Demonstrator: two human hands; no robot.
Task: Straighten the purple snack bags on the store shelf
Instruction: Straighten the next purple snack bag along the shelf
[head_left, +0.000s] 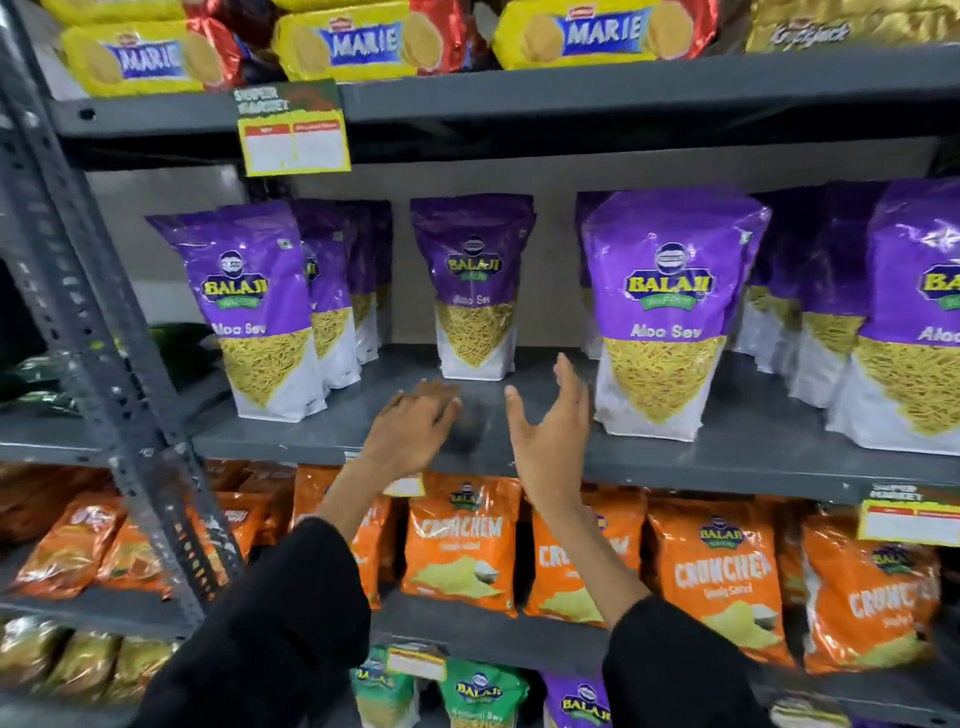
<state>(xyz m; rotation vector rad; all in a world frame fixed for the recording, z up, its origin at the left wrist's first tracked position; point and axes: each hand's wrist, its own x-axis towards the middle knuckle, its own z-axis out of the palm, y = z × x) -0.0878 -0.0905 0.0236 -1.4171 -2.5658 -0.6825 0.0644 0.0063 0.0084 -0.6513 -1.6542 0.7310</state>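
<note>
Grey metal store shelf (753, 415) w/ upright purple Aloo Sev snack bags (670, 312); my left hand (415, 431) & right hand (550, 441) hover spread, holding nothing.

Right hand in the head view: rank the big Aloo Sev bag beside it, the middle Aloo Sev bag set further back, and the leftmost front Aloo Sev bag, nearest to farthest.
From the right hand:
1. Big Aloo Sev bag, just to its right at the shelf front.
2. Middle Aloo Sev bag, up-left, deeper on the shelf.
3. Leftmost front Aloo Sev bag, far left, beyond the left hand.
</note>
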